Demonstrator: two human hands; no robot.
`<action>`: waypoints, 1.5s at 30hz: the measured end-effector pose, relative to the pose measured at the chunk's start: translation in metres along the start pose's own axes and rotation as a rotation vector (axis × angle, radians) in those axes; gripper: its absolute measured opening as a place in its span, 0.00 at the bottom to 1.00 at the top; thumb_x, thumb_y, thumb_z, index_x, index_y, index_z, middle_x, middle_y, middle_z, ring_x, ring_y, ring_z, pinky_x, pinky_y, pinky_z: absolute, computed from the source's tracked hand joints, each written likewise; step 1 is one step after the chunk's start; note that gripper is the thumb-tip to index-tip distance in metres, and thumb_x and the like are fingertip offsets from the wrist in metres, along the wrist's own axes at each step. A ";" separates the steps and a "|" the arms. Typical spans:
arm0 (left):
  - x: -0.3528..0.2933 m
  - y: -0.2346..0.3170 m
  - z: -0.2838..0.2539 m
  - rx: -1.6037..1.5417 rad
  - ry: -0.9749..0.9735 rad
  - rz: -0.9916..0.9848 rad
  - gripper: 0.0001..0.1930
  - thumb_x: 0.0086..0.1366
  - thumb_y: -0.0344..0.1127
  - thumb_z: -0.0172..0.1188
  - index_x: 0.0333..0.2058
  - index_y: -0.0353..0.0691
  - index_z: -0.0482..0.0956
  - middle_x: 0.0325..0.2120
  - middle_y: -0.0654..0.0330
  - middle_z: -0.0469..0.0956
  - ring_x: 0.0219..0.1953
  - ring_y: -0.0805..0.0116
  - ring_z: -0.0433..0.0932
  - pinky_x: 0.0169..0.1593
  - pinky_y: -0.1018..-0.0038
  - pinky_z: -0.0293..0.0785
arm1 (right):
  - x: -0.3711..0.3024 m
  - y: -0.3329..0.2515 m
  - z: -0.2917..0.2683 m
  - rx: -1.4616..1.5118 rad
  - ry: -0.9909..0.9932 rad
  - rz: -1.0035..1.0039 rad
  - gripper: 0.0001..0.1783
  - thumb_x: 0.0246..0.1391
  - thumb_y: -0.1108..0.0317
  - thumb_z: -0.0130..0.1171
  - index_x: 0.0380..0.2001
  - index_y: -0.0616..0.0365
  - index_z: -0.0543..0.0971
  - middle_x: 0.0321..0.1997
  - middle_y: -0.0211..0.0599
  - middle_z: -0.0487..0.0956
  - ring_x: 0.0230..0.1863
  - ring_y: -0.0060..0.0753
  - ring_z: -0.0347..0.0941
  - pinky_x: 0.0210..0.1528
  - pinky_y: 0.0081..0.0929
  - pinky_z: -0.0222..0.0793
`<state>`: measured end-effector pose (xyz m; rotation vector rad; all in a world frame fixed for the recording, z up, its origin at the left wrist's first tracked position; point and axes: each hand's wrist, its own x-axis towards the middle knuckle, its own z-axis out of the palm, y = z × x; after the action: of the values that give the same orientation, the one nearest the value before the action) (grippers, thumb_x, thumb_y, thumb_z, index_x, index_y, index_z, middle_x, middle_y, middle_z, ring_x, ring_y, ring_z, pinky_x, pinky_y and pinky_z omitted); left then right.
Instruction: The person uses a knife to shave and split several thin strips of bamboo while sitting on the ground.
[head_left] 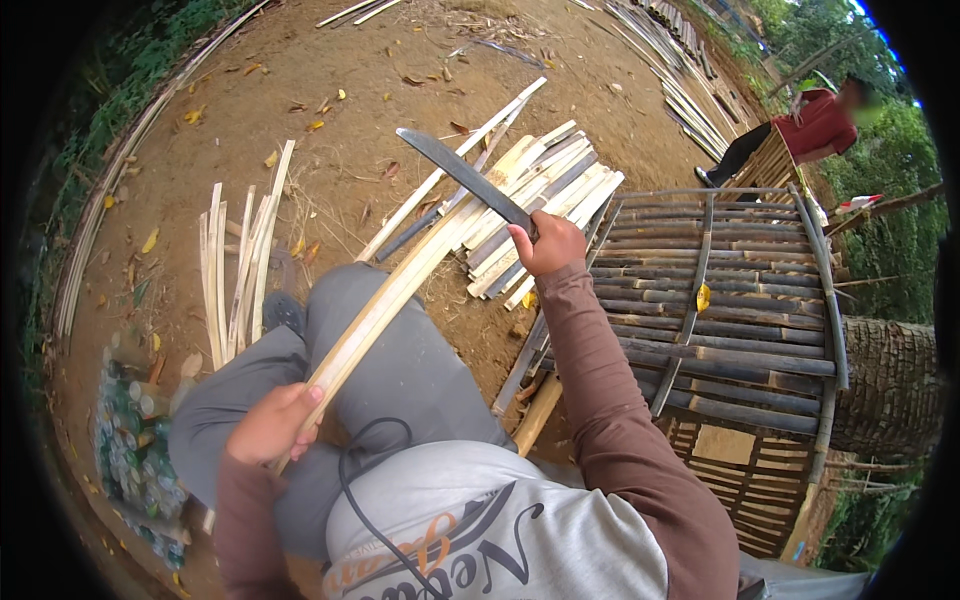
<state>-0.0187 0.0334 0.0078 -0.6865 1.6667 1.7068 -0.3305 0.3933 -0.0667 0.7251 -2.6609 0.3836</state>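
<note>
My left hand point(275, 425) is closed round the near end of a long pale bamboo strip point(395, 285). The strip slants up and away to the right across my grey-trousered leg, its far part over a stack of split bamboo point(560, 185). In my right hand point(552, 243) I grip the handle of a machete point(462, 172). The dark blade points up and to the left, crossing above the strip's far part; whether it touches the strip I cannot tell. My right fingers hide most of the handle.
Right of me stands a bamboo slat platform point(730, 330) by a tree trunk point(885, 385). Loose bamboo strips point(240, 270) and plastic bottles point(140, 440) lie at left. A person in a red shirt point(815, 125) is at the far right, with bamboo poles point(690, 100) nearby on bare ground.
</note>
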 end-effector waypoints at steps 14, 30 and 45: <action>-0.003 -0.006 -0.014 -0.073 -0.033 -0.010 0.21 0.81 0.52 0.49 0.34 0.39 0.72 0.16 0.67 0.67 0.15 0.79 0.63 0.20 0.78 0.64 | -0.011 -0.020 -0.016 0.113 -0.196 0.145 0.32 0.70 0.39 0.54 0.30 0.60 0.82 0.21 0.47 0.79 0.26 0.54 0.78 0.32 0.48 0.75; 0.008 -0.002 -0.010 -0.042 0.021 0.038 0.21 0.82 0.51 0.48 0.35 0.40 0.71 0.16 0.68 0.66 0.15 0.79 0.63 0.20 0.77 0.64 | 0.016 -0.007 0.007 0.200 -0.143 0.032 0.31 0.63 0.40 0.61 0.25 0.60 0.81 0.23 0.49 0.80 0.28 0.59 0.79 0.34 0.49 0.74; 0.006 -0.005 -0.022 -0.137 0.008 0.010 0.20 0.82 0.51 0.48 0.36 0.41 0.71 0.16 0.69 0.65 0.15 0.80 0.62 0.20 0.78 0.63 | 0.041 -0.029 0.005 0.054 -0.100 0.273 0.31 0.72 0.40 0.52 0.30 0.57 0.84 0.21 0.43 0.80 0.23 0.48 0.78 0.32 0.44 0.77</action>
<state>-0.0201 0.0117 -0.0016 -0.7509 1.5714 1.8403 -0.3492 0.3496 -0.0498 0.4041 -2.8620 0.5041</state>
